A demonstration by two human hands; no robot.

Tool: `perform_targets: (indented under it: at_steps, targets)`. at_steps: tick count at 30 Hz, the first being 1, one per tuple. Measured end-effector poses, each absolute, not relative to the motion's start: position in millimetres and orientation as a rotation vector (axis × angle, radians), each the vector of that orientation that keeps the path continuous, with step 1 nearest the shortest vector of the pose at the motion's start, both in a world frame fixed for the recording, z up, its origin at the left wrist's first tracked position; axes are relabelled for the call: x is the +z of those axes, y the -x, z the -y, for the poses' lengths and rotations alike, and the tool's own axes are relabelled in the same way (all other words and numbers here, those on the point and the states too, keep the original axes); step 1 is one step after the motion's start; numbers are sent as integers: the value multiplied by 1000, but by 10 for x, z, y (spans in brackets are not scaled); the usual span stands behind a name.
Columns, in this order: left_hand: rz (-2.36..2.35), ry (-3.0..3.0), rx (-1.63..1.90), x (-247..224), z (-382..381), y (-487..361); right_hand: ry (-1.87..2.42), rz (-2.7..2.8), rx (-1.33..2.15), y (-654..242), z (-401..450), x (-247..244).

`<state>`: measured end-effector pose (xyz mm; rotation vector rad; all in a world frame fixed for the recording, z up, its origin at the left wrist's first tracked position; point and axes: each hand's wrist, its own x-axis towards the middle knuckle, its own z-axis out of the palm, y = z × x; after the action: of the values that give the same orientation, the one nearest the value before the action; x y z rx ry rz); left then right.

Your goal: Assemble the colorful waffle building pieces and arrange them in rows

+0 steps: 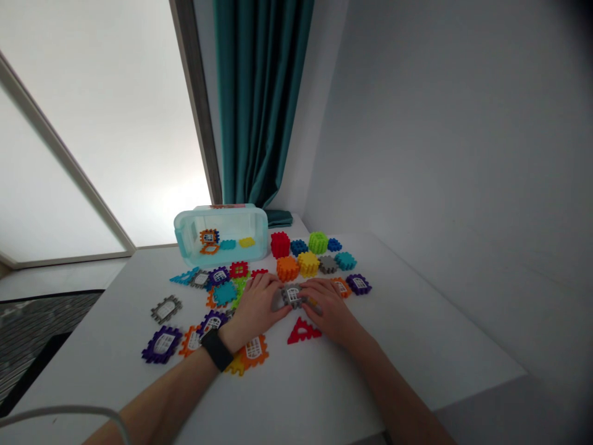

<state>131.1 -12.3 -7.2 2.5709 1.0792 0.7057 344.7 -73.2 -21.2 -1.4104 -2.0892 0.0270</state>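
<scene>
Fingers (319, 287) hold a gray tile (293, 296); the tub (238, 223) holds colored pieces (227, 245).

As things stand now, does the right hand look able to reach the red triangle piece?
Probably yes: the red triangle piece lies uncovered near the right hand, nothing between them, though that hand is at the gray piece.

L wrist (226, 338) wore a wide, flat, black watch-style band (216, 350), approx. rect. in this view, w/ straight edges & a dark finish; its material & any markings were too dim to ID. L hand (257, 308) & L forearm (171, 386) were bare either side of it. R hand (328, 310) & R forearm (391, 386) were likewise bare.
</scene>
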Motion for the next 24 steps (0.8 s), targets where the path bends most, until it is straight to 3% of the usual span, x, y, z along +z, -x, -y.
perform_targets:
  at_steps: [24]
  targets:
    - [-1109,-2655,726,94,105,-1081,1374,2152,-55,-3274,754,-1]
